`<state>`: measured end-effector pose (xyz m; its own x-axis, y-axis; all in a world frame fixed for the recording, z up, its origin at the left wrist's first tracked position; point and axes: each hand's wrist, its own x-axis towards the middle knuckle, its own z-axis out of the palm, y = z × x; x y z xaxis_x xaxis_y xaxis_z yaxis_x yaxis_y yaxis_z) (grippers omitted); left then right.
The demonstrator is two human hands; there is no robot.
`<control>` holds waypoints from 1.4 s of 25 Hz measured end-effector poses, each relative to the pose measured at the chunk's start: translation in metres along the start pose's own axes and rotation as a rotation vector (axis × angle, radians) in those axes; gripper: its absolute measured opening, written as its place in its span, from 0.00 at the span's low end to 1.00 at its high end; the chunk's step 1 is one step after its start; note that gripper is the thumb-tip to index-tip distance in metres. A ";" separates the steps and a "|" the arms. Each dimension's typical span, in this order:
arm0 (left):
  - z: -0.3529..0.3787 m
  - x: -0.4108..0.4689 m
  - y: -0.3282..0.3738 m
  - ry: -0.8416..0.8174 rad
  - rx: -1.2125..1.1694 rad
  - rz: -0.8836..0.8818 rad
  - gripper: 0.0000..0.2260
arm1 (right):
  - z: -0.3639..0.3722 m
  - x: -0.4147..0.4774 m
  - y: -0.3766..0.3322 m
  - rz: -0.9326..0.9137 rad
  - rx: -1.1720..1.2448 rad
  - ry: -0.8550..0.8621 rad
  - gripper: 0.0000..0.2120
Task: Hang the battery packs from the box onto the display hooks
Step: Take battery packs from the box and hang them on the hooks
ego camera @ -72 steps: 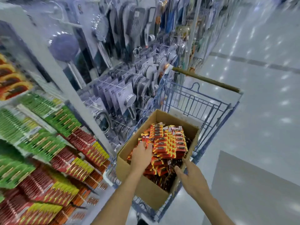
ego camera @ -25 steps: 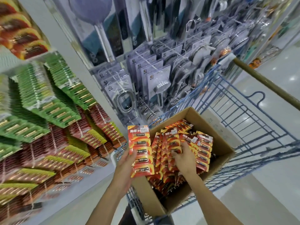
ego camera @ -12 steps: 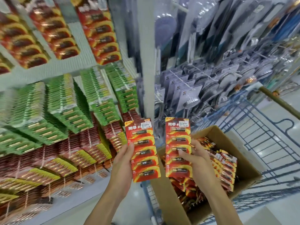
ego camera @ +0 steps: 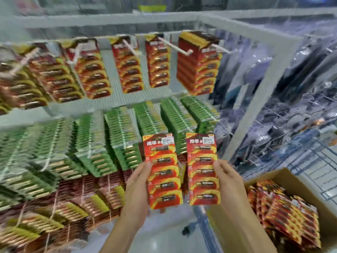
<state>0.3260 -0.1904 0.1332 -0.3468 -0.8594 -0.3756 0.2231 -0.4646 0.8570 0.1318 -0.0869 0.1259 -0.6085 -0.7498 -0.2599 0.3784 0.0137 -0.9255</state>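
two packs out: one red battery pack (ego camera: 162, 172) at 6 o'clock, a second pack (ego camera: 202, 170) just beside it toward 5 o'clock, both upright and face-on, neither on a hook yet
left hand (ego camera: 138, 181): curled round the left edge of the red battery pack, gripping it
right hand (ego camera: 228, 179): curled round the right edge of the second pack, gripping it
box (ego camera: 284, 175): at 4 o'clock, heaped with many more boxed packs (ego camera: 284, 212)
display hooks (ego camera: 175, 45): top row at 12 o'clock, loaded with matching hung packs (ego camera: 158, 66), several prongs with bare length showing
progress: judged early; two packs lifted clear, hanging not yet done, most of the box left to empty
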 end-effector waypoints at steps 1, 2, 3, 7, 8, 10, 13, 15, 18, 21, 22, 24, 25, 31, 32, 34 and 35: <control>-0.008 -0.001 0.011 0.006 0.004 0.016 0.12 | 0.016 -0.002 -0.004 -0.012 -0.022 -0.011 0.13; -0.016 -0.004 0.026 -0.004 0.011 0.042 0.12 | 0.034 -0.002 -0.008 -0.026 -0.052 -0.024 0.14; -0.025 -0.003 0.036 -0.007 0.023 0.070 0.12 | 0.048 -0.003 -0.012 -0.045 -0.085 -0.038 0.15; -0.040 0.003 0.066 0.032 0.029 0.151 0.21 | 0.090 -0.001 -0.029 -0.111 -0.119 -0.070 0.12; -0.041 0.006 0.071 0.032 -0.008 0.146 0.28 | 0.095 0.001 -0.033 -0.105 -0.095 -0.075 0.11; -0.036 0.005 0.084 0.026 -0.045 0.175 0.26 | 0.102 0.006 -0.041 -0.077 -0.035 -0.078 0.10; -0.023 -0.001 0.102 -0.028 -0.053 0.228 0.13 | 0.106 0.014 -0.054 -0.048 0.050 -0.075 0.12; -0.008 -0.007 0.114 -0.064 -0.037 0.268 0.13 | 0.106 0.020 -0.063 -0.038 0.057 -0.085 0.13; 0.015 -0.009 0.130 -0.082 -0.022 0.376 0.13 | 0.102 0.027 -0.079 -0.031 0.079 -0.085 0.11; 0.038 -0.004 0.143 -0.055 0.005 0.466 0.13 | 0.097 0.039 -0.090 -0.010 0.115 -0.106 0.06; 0.045 -0.001 0.147 -0.043 0.016 0.485 0.13 | 0.095 0.043 -0.093 -0.001 0.117 -0.116 0.06; 0.055 0.005 0.149 -0.007 0.030 0.501 0.12 | 0.089 0.051 -0.096 0.016 0.128 -0.106 0.06; 0.059 0.006 0.148 0.009 0.038 0.509 0.12 | 0.087 0.054 -0.098 0.023 0.137 -0.102 0.06; 0.066 0.015 0.140 0.105 0.004 0.499 0.13 | 0.081 0.055 -0.108 0.043 0.166 -0.104 0.06; 0.068 0.018 0.141 0.118 0.008 0.500 0.13 | 0.081 0.054 -0.110 0.046 0.175 -0.107 0.07; 0.071 0.030 0.146 0.148 0.024 0.496 0.14 | 0.081 0.052 -0.115 0.055 0.191 -0.119 0.09; 0.071 0.038 0.149 0.167 0.035 0.492 0.15 | 0.080 0.052 -0.118 0.053 0.192 -0.127 0.10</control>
<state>0.2812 -0.2769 0.2721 -0.0581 -0.9980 0.0258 0.2915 0.0078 0.9565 0.1116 -0.1803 0.2437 -0.4965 -0.8285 -0.2591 0.5407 -0.0616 -0.8390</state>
